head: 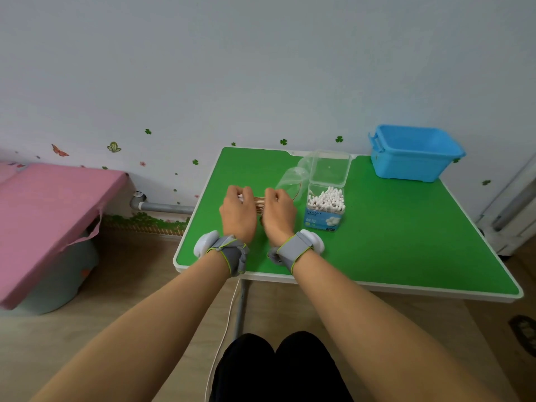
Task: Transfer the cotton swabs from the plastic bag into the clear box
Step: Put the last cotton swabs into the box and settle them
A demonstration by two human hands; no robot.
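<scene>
A bundle of cotton swabs (259, 203) is gripped at both ends, the left hand (238, 211) closed round one end and the right hand (279, 213) closed round the other, above the green table (406, 242). The clear box (326, 210), lid up and already part-filled, stands at three o'clock from the hands; the plastic bag (293, 177), seemingly emptied, lies at one o'clock. The swabs would be light, thin-stemmed and prone to scattering, so a firm mid-bundle hold is advised.
</scene>
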